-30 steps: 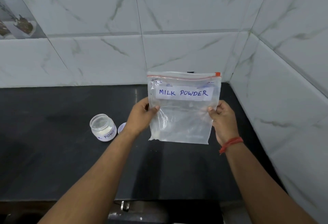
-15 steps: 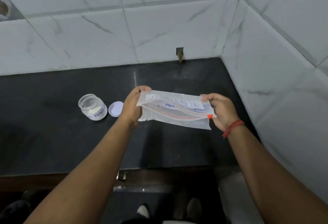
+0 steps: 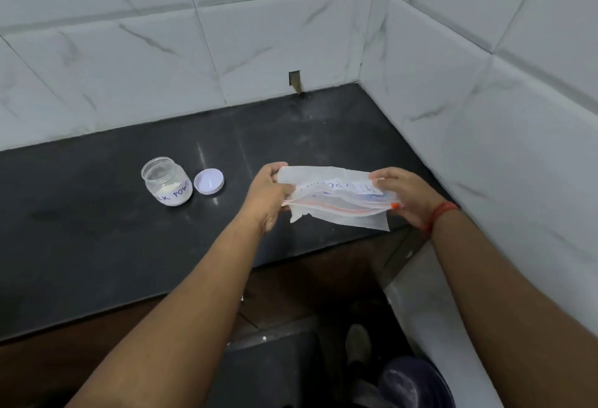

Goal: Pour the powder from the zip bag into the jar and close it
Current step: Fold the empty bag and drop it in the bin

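Observation:
A clear zip bag (image 3: 336,195) with a white label and an orange zip strip lies nearly flat in the air above the front right of the black counter (image 3: 97,239). My left hand (image 3: 268,194) grips its left edge and my right hand (image 3: 404,194) grips its right edge by the orange slider. The bag looks almost empty. A small glass jar (image 3: 167,186) with white powder at its bottom and a handwritten label stands open on the counter to the left. Its white lid (image 3: 209,181) rests beside it, inner side up.
White marble-look tiled walls (image 3: 485,100) close the counter at the back and on the right. The counter's front edge runs just below my hands. Below it are a wooden cabinet front, the floor, my foot and a dark round object (image 3: 417,381).
The bag went from upright, label facing me, to tipped flat with its zip edge toward me. The view has tilted down and the hands sit nearer the counter's front edge.

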